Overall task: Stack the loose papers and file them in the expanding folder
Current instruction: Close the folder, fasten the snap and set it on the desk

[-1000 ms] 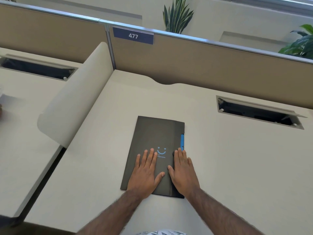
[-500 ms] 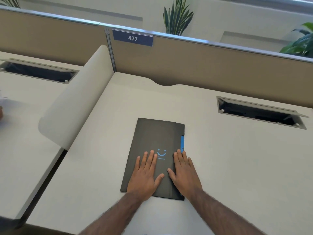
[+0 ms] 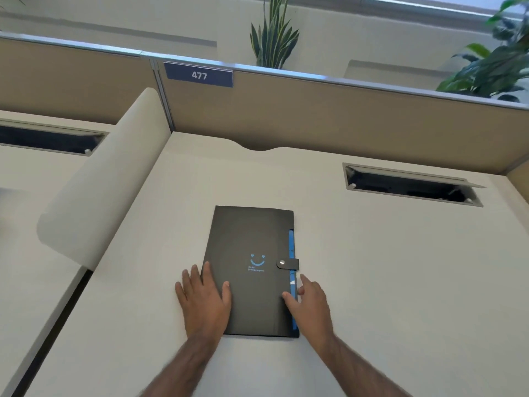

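Bare desk (image 3: 386, 282) lies open on every side of the black expanding folder (image 3: 252, 270), which lies flat and snapped shut by its strap (image 3: 287, 263), well short of the partition (image 3: 329, 118) behind it and of the cable slot (image 3: 412, 186) to its far right. Left hand (image 3: 204, 300) lies flat with fingers spread across the folder's near left edge, while the right hand (image 3: 310, 303), fingers loosely open and gripping nothing, touches the near right edge by the blue tabs (image 3: 292, 279). No loose papers show, the small print under the folder's smile mark is unreadable, and both forearms are cut off below.
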Available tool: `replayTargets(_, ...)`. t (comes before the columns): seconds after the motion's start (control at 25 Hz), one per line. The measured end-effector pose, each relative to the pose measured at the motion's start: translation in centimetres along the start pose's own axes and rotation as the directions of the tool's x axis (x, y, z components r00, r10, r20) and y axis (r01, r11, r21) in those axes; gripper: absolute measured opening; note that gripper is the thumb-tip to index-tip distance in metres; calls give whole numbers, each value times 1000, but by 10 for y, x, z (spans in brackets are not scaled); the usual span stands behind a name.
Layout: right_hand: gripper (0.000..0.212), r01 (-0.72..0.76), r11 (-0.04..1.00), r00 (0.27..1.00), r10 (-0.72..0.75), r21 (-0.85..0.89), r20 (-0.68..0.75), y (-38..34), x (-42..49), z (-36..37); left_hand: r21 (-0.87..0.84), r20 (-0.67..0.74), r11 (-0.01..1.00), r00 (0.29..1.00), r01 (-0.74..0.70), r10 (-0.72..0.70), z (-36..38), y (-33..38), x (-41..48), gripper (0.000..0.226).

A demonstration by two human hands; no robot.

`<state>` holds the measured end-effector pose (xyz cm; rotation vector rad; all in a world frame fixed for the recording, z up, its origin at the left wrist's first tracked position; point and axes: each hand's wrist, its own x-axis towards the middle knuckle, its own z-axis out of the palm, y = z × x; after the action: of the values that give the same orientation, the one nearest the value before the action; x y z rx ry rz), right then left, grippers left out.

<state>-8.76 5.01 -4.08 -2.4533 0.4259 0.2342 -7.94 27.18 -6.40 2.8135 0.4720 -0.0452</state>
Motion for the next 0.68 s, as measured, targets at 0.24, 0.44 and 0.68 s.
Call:
replayTargets(0.24, 31, -175, 901, 984, 151, 396, 91, -3, 6, -13, -464, -26, 881, 992, 97, -123, -27, 14, 16, 37)
replayTargets(0.44, 60, -166, 795, 985, 106, 583, 137, -7, 21, -43, -588, -43, 809, 999, -3, -28, -33, 55, 24, 28)
replayTargets(0.68, 64, -77, 842, 997, 75, 534, 25, -7, 103, -88, -578, -12, 812, 996, -78, 87, -22, 136, 89, 24)
